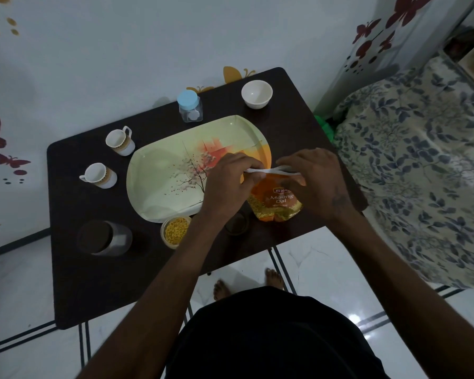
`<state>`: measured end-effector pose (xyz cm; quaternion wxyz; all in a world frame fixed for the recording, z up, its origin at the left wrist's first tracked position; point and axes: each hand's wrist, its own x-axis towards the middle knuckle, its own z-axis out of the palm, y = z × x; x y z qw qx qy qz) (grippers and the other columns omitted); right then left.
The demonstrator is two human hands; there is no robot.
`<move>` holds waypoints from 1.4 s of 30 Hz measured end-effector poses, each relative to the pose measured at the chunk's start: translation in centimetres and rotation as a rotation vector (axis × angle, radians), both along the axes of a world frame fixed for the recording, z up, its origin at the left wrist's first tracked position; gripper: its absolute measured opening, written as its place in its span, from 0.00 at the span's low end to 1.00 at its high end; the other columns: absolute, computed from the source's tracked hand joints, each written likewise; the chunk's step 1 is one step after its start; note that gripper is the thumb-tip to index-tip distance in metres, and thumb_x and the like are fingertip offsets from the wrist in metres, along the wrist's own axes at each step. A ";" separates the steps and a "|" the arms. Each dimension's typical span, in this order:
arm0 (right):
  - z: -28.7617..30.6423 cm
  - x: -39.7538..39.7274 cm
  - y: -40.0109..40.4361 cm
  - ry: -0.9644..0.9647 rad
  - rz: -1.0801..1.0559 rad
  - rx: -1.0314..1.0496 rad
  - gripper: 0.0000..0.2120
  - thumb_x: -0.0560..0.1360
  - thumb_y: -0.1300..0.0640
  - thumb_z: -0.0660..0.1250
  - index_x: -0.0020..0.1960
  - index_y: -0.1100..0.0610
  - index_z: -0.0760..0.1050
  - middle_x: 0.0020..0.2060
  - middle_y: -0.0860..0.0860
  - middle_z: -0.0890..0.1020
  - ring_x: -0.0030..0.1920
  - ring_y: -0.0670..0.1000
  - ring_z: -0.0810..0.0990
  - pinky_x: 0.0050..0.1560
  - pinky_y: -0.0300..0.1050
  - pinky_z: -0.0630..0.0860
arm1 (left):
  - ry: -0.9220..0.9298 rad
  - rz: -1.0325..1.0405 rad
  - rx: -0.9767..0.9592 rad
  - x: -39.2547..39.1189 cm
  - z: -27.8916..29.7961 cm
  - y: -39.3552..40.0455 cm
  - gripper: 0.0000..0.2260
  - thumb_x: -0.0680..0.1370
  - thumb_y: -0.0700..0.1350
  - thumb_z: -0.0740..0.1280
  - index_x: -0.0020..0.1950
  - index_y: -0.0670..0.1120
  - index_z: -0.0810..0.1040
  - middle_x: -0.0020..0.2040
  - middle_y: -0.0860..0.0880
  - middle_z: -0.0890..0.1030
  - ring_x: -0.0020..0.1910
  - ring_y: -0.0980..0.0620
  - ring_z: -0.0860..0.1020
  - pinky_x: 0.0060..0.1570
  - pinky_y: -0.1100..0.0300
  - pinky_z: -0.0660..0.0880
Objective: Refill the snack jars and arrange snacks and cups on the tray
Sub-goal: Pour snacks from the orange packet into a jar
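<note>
Both hands pinch top edge of orange Moong Dal snack packet [275,199], centre-right of frame: left hand [227,181] fingers and right hand [318,181] fingers curled on it, above dark bench [93,269].

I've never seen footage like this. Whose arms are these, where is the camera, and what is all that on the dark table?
No machine here: a person wears a camera on the head, looking down at their own two bare hands. The left hand and right hand pinch the top edge of an orange Moong Dal packet, which stands on the dark table. Beside it lies a flowered tray with nothing on it yet. Around the tray stand two cups, a white bowl, a blue-lidded jar, an open jar of yellow snack, a dark jar and a loose lid.
</note>
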<state>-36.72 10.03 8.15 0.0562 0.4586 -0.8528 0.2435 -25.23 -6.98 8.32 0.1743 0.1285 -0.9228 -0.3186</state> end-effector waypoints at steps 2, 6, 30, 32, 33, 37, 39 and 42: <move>-0.2 0.6 -0.9 0.037 0.018 -0.020 0.09 0.73 0.50 0.68 0.49 0.53 0.82 0.42 0.49 0.83 0.46 0.54 0.80 0.55 0.54 0.69 | 0.014 0.019 -0.033 0.0 0.0 0.3 0.05 0.76 0.47 0.72 0.49 0.48 0.84 0.45 0.52 0.82 0.48 0.52 0.77 0.46 0.52 0.75; -0.3 1.4 -1.7 0.103 -0.017 -0.057 0.02 0.72 0.59 0.69 0.41 0.54 0.79 0.35 0.49 0.79 0.39 0.53 0.78 0.58 0.51 0.66 | 0.043 0.046 -0.081 0.3 0.2 0.5 0.03 0.73 0.44 0.73 0.46 0.47 0.84 0.44 0.51 0.83 0.47 0.50 0.77 0.45 0.52 0.75; 1.2 -0.7 0.4 0.044 0.000 -0.090 0.11 0.75 0.51 0.62 0.42 0.56 0.80 0.35 0.51 0.78 0.37 0.52 0.75 0.40 0.44 0.64 | 0.067 0.112 -0.064 -0.6 1.3 -1.0 0.03 0.74 0.44 0.73 0.47 0.48 0.85 0.43 0.53 0.82 0.46 0.56 0.73 0.46 0.59 0.70; 0.8 -0.7 0.6 0.051 -0.010 -0.094 0.07 0.74 0.55 0.64 0.38 0.55 0.77 0.33 0.51 0.77 0.34 0.53 0.74 0.42 0.43 0.63 | 0.052 0.093 -0.077 -0.5 1.0 -0.8 0.03 0.74 0.44 0.74 0.47 0.48 0.85 0.43 0.52 0.82 0.46 0.56 0.73 0.44 0.59 0.71; 0.5 -0.5 0.6 0.051 -0.012 -0.089 0.06 0.73 0.57 0.65 0.38 0.55 0.77 0.32 0.51 0.76 0.34 0.53 0.74 0.43 0.43 0.64 | 0.049 0.089 -0.068 -0.5 0.8 -0.7 0.03 0.74 0.44 0.74 0.47 0.48 0.85 0.42 0.52 0.82 0.46 0.56 0.73 0.43 0.59 0.70; -0.3 -0.2 1.2 0.018 -0.016 -0.058 0.09 0.75 0.52 0.65 0.41 0.55 0.80 0.34 0.50 0.78 0.35 0.51 0.76 0.45 0.47 0.70 | 0.033 0.071 -0.004 -0.5 0.0 -0.5 0.03 0.75 0.45 0.72 0.48 0.48 0.84 0.45 0.53 0.82 0.47 0.58 0.73 0.48 0.58 0.72; -0.2 -0.2 1.5 -0.029 -0.014 -0.042 0.11 0.76 0.49 0.65 0.44 0.55 0.81 0.36 0.50 0.80 0.36 0.51 0.77 0.42 0.49 0.73 | 0.025 0.039 0.047 -0.6 -0.1 -0.6 0.05 0.76 0.45 0.71 0.51 0.48 0.83 0.47 0.53 0.82 0.49 0.58 0.73 0.51 0.57 0.72; 0.0 -0.1 1.6 -0.034 -0.022 -0.032 0.10 0.74 0.50 0.70 0.51 0.55 0.81 0.42 0.52 0.81 0.40 0.53 0.79 0.44 0.51 0.73 | 0.007 -0.021 0.095 -0.7 0.0 -0.7 0.10 0.76 0.47 0.71 0.57 0.51 0.82 0.52 0.55 0.81 0.53 0.58 0.74 0.54 0.57 0.72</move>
